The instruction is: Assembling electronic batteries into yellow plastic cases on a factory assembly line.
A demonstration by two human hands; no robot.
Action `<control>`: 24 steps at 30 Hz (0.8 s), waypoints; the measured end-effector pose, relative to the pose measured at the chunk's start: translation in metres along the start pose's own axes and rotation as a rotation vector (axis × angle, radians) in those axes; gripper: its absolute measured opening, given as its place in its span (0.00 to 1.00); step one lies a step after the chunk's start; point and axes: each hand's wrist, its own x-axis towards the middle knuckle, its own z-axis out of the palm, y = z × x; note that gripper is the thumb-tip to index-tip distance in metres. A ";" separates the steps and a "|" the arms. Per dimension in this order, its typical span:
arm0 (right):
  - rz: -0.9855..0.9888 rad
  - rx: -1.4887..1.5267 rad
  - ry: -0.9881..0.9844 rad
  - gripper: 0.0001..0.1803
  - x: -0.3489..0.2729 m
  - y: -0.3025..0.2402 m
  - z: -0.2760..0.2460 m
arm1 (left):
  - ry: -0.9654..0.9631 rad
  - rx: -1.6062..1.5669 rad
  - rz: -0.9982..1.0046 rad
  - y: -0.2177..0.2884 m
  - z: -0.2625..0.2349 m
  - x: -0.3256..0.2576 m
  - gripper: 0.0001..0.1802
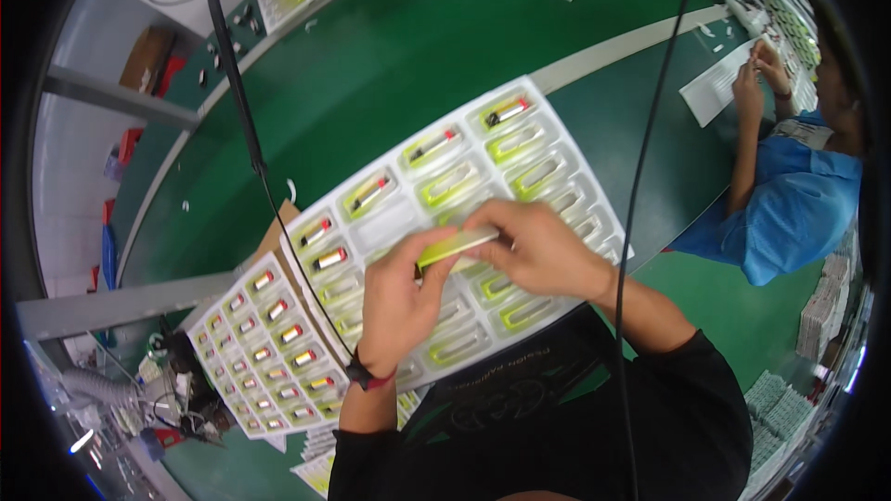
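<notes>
Between my two hands, above a white tray [613, 232], is a flat yellow-green case [455, 247] with a pale edge. My left hand [401, 292] grips its left end between thumb and fingers. The fingers of my right hand [538, 246] close on its right end. In the tray's compartments lie similar yellow-green cases [450, 184]. Along the far and left sides, several of them hold small red-and-black cylinders [507, 111]. One compartment [385, 226] just beyond my left hand holds no case. My hands hide part of the tray's middle.
To the left stands a second white tray [309, 404] filled with red-and-gold cylinders. A green curved conveyor [408, 65] runs behind. Black cables [640, 167] hang across the view. At the right, a person in blue [798, 199] works over a white tray [715, 88].
</notes>
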 end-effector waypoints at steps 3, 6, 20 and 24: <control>-0.194 -0.158 0.092 0.13 -0.001 0.012 0.009 | 0.045 0.133 0.109 -0.006 0.005 0.009 0.12; -0.171 -0.181 0.091 0.13 0.000 0.006 0.003 | 0.028 -0.083 0.062 -0.005 0.002 0.017 0.12; -0.153 -0.210 -0.038 0.18 -0.023 0.021 0.031 | 0.097 0.209 0.152 -0.022 -0.003 -0.026 0.15; -0.246 -0.257 -0.037 0.18 0.014 0.014 0.010 | 0.179 0.296 0.180 -0.035 -0.038 -0.008 0.11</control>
